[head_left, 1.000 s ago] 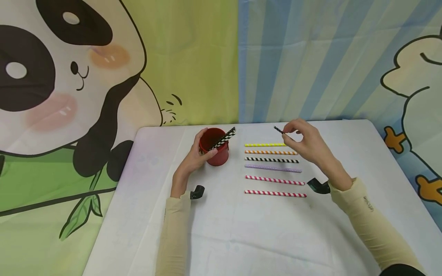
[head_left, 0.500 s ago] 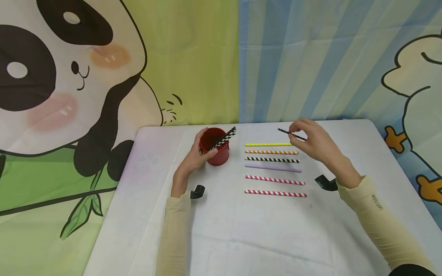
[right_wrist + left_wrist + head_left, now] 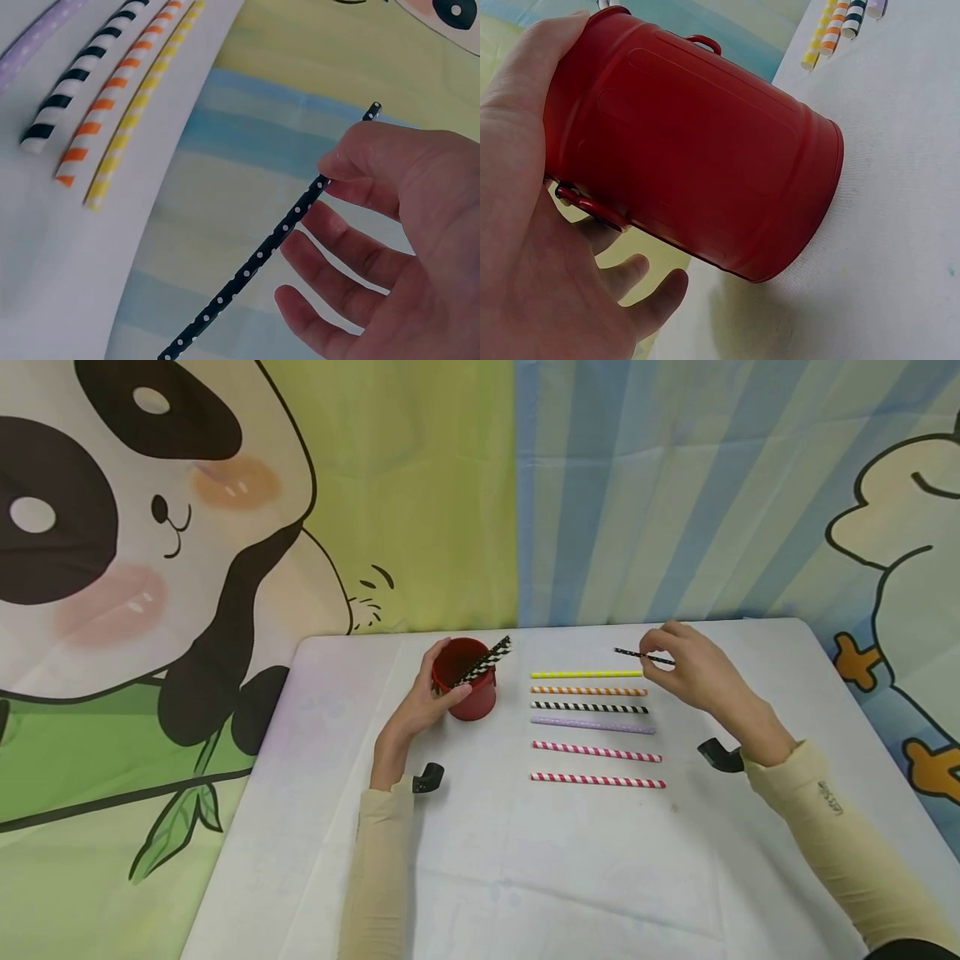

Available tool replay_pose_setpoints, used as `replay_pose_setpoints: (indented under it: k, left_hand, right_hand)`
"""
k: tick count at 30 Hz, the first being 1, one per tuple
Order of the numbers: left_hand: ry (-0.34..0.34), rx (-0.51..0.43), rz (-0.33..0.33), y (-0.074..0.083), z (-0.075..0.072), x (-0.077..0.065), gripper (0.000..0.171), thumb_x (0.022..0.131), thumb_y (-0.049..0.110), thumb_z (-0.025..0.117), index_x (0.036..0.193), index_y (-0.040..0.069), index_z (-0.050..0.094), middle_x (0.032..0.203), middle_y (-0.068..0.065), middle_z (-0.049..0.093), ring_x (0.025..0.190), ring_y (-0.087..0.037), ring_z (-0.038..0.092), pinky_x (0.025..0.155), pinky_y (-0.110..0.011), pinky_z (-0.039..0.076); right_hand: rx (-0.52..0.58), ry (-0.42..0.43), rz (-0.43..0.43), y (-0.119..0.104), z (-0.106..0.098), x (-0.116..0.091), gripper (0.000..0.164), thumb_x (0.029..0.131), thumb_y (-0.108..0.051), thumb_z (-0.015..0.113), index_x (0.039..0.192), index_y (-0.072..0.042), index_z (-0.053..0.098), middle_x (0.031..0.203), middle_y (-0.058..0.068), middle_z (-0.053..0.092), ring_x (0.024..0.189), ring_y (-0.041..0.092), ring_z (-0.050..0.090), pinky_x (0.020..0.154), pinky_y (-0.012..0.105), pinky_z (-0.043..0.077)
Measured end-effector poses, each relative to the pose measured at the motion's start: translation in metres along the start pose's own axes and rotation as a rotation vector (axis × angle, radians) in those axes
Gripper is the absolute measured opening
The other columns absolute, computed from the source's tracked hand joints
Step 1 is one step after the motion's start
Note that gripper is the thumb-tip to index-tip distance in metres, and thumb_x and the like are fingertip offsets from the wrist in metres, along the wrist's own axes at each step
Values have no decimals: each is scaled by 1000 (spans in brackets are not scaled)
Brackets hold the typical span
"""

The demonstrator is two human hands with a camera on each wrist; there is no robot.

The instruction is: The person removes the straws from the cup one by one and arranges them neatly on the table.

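My left hand [image 3: 427,702] grips the rim of a red metal bucket [image 3: 697,142], thumb on the near side and fingers round the far side. Black-and-white straws [image 3: 483,662] lean out of the bucket toward the right. Between thumb and fingertips, my right hand [image 3: 693,668] pinches a black straw with white dots [image 3: 259,259], held above the table behind the row. Its other fingers are spread and loosely bent. Nearest to it lies a yellow striped straw [image 3: 585,674], with an orange striped straw [image 3: 588,691] just in front.
Further forward in the row lie a black striped straw [image 3: 590,707], a purple dotted straw [image 3: 592,725], a pink striped straw [image 3: 596,751] and a red striped straw [image 3: 597,780]. The white table [image 3: 487,860] ends at a printed curtain [image 3: 435,493].
My right hand has drawn to the right with the dotted straw, which now lies closer to level. The left hand and bucket stay where they were.
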State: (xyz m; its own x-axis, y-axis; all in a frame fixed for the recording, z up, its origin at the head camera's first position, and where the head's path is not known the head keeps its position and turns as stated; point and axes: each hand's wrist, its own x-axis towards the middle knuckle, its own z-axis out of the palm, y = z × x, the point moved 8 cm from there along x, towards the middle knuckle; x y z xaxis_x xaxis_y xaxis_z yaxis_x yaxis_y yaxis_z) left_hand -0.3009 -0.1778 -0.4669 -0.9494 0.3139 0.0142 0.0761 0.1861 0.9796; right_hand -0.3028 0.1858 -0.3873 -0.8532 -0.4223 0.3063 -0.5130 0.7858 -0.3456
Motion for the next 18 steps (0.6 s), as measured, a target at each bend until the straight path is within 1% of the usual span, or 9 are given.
replay_pose_setpoints:
  k: [1,6,10,13,18]
  left_hand:
    - [-2,2,-1,3,0,-1,86,92,12,67,160,21,14,158,-15,31,147,-34,30,119,-57,30]
    - [4,2,-2,4,0,-4,86,92,12,67,159,21,15,158,-16,30,148,-37,28,119,-58,29]
    - [6,2,-3,4,0,-3,86,92,12,67,160,21,14,158,-16,30,148,-35,28,119,-57,30]
    - [2,-1,-1,4,0,-3,87,92,12,67,160,19,14,157,-15,31,147,-34,28,118,-57,32]
    - [-1,-2,4,5,0,-2,87,92,11,68,160,14,12,157,-15,32,146,-32,30,117,-57,34]
  right_hand:
    - [-7,-11,4,3,2,0,11,89,-4,65,99,-8,69,98,8,64,91,29,62,77,45,49]
    - [-65,-73,47,21,11,0,10,89,-5,65,99,-8,68,99,12,65,88,30,61,76,47,50]
    - [-122,-102,77,39,19,-3,10,90,-8,66,100,-9,66,100,15,64,84,31,59,73,48,49]
    - [-161,-95,74,54,23,-6,10,89,-9,67,98,-9,66,97,14,64,80,30,59,70,48,49]
    - [-220,-60,27,73,28,-13,10,85,-6,69,94,-8,65,90,14,63,72,30,56,62,47,47]
